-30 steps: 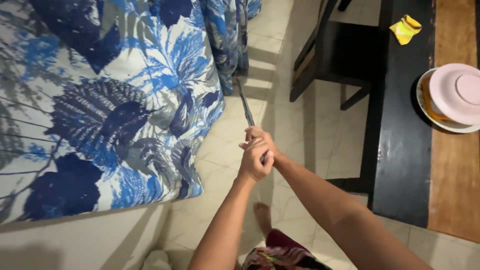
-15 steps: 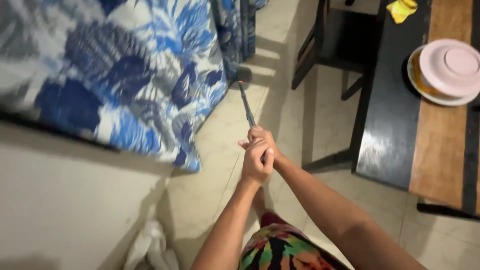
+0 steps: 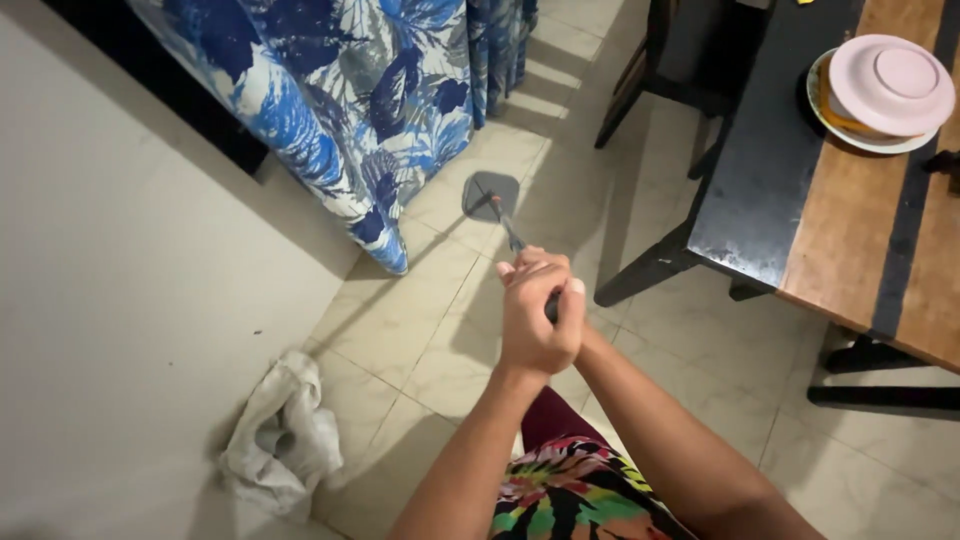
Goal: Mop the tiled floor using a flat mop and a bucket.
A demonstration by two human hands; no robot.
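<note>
Both hands meet at frame centre: the left hand (image 3: 535,320) wraps its grip tightly around the dark handle of a swatter-like tool (image 3: 492,197), the right hand (image 3: 566,300) clasped behind it. Its grey head hovers above the floor tiles (image 3: 440,330), near the blue floral bedspread (image 3: 360,90).

Indoor scene, moderately lit with a warm cast. Light arrives from beyond the fingers (image 3: 545,275), at the upper part of the frame: bright bands lie across the floor tiles (image 3: 420,330) there. Shadows of the arms fall on the tiles below and to the left of the fingers. A pale sheen of glare sits on the dark strip of the bench (image 3: 760,190), right of the fingers. Focus is fair at centre; the edges stretch and soften.
</note>
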